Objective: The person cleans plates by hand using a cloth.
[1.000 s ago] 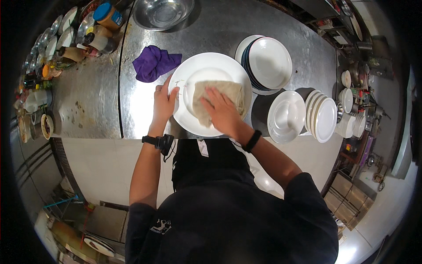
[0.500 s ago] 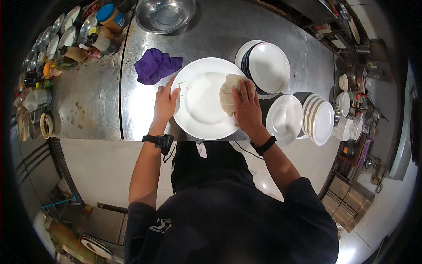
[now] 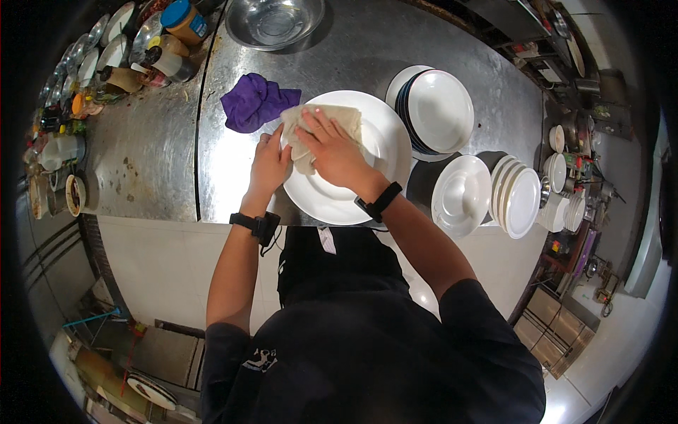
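Note:
A wide white plate (image 3: 332, 194) lies on the steel table, close to its front edge. My left hand (image 3: 270, 166) grips the plate's left rim, its thumb on top; the fingertips beneath the rim are hidden. Under my right hand (image 3: 335, 152) a beige cloth (image 3: 293, 116) is held pressed against the upper left of the plate, the fingers stretched over it. The cloth's edge reaches my left hand's fingertips. A crumpled purple cloth (image 3: 256, 102) sits just beyond the plate's left side, in neither hand.
Right of the plate stands a stack of plates (image 3: 441, 113), with an oval white dish (image 3: 460, 194) and a leaning row of white dishes (image 3: 521, 201) nearer the front edge. A metal bowl (image 3: 274, 25) is at the back. Bottles and jars (image 3: 169, 62) crowd the far left.
My right hand has swept the beige cloth leftward across the plate, from its right side to its upper left. My left hand stays at the left rim.

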{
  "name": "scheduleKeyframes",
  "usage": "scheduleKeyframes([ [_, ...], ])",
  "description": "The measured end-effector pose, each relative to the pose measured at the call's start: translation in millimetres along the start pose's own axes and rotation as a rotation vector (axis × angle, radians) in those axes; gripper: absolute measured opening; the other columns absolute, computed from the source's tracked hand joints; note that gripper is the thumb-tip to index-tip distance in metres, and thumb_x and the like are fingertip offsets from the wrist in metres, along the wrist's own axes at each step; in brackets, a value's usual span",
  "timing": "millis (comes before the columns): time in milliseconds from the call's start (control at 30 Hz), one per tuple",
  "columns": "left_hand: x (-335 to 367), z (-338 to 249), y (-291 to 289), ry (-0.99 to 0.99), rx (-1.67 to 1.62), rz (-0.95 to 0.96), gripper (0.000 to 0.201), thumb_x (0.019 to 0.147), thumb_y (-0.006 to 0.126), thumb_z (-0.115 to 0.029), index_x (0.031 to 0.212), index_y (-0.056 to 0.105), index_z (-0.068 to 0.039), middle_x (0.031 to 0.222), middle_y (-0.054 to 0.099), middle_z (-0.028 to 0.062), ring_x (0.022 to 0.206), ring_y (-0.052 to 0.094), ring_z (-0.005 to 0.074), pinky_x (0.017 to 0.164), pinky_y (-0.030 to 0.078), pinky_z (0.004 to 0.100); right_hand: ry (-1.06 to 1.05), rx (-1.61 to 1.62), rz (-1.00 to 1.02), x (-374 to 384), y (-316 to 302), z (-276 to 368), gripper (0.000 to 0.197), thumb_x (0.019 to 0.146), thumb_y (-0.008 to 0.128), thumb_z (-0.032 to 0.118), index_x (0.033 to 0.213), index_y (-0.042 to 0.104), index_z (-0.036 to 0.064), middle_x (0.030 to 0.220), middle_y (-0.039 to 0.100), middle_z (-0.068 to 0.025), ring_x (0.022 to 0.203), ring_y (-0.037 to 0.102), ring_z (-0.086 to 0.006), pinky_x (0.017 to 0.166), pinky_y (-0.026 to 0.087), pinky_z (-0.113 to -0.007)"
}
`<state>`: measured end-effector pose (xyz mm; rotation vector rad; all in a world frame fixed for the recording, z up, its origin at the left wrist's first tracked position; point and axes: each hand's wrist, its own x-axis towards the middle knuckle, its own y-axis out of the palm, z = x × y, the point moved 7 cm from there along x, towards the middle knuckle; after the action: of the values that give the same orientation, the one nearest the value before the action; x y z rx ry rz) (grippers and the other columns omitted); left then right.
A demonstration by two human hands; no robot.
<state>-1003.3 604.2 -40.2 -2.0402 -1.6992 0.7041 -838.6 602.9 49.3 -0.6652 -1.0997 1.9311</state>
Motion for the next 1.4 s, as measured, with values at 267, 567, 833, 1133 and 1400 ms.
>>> scheduleKeyframes([
  [267, 10.4, -27.5, 3.3, -0.015, 0.003, 0.178, 0.121, 0.061, 0.097, -0.021, 0.164, 0.033, -0.016, 0.127, 0.055, 0.0275, 0.121, 0.058, 0.0473, 0.104, 0.051, 0.0492, -0.050, 0.357, 0.154, -32.6, 2.4, -24.9, 0.041, 0.097, 0.064, 0.015, 0.136, 0.064, 0.0019, 0.153, 0.057, -0.0113, 0.149, 0.044, -0.0347, 0.125, 0.031, -0.048],
  [567, -19.1, -42.4, -18.4, -0.066, 0.116, -0.066, 0.058, 0.081, 0.091, -0.024, 0.118, 0.055, 0.002, 0.111, 0.059, 0.0171, 0.096, 0.059, 0.0301, 0.083, 0.051, 0.0426, 0.325, 0.330, 0.275, -114.9, -18.1, -37.9, 0.033, 0.099, 0.066, 0.031, 0.112, 0.069, 0.0002, 0.107, 0.073, -0.0222, 0.094, 0.069, -0.0414, 0.084, 0.055, -0.046],
  [833, -17.1, -35.7, -23.8, -0.130, 0.127, -0.039, 0.044, 0.092, 0.080, -0.031, 0.084, 0.050, 0.000, 0.067, 0.053, 0.0151, 0.060, 0.051, 0.0332, 0.059, 0.044, 0.0455, 0.876, 0.638, -0.502, -230.1, -111.9, -110.6, 0.031, 0.106, 0.064, 0.029, 0.106, 0.068, -0.0024, 0.091, 0.073, -0.0038, 0.081, 0.064, -0.0107, 0.074, 0.054, -0.030],
  [1133, -12.4, -39.7, -35.0, -0.086, 0.197, 0.007, 0.047, 0.101, 0.072, -0.037, 0.082, 0.051, 0.001, 0.065, 0.053, 0.0164, 0.058, 0.049, 0.0230, 0.056, 0.043, 0.0403, 0.809, 0.577, -0.392, -201.9, -21.0, -144.1, 0.040, 0.092, 0.072, 0.036, 0.106, 0.066, -0.0013, 0.103, 0.073, -0.0270, 0.097, 0.069, -0.0497, 0.083, 0.056, -0.051],
  [1400, -36.2, -75.3, -21.7, -0.434, -0.670, 0.058, 0.030, 0.099, 0.069, -0.008, 0.125, 0.058, 0.004, 0.112, 0.071, 0.0098, 0.096, 0.069, 0.0165, 0.083, 0.058, 0.0322, 0.696, 0.712, -0.274, -193.4, -6.4, -157.5, 0.044, 0.091, 0.077, 0.032, 0.115, 0.066, -0.0023, 0.105, 0.075, -0.0221, 0.097, 0.075, -0.0345, 0.088, 0.056, -0.043],
])
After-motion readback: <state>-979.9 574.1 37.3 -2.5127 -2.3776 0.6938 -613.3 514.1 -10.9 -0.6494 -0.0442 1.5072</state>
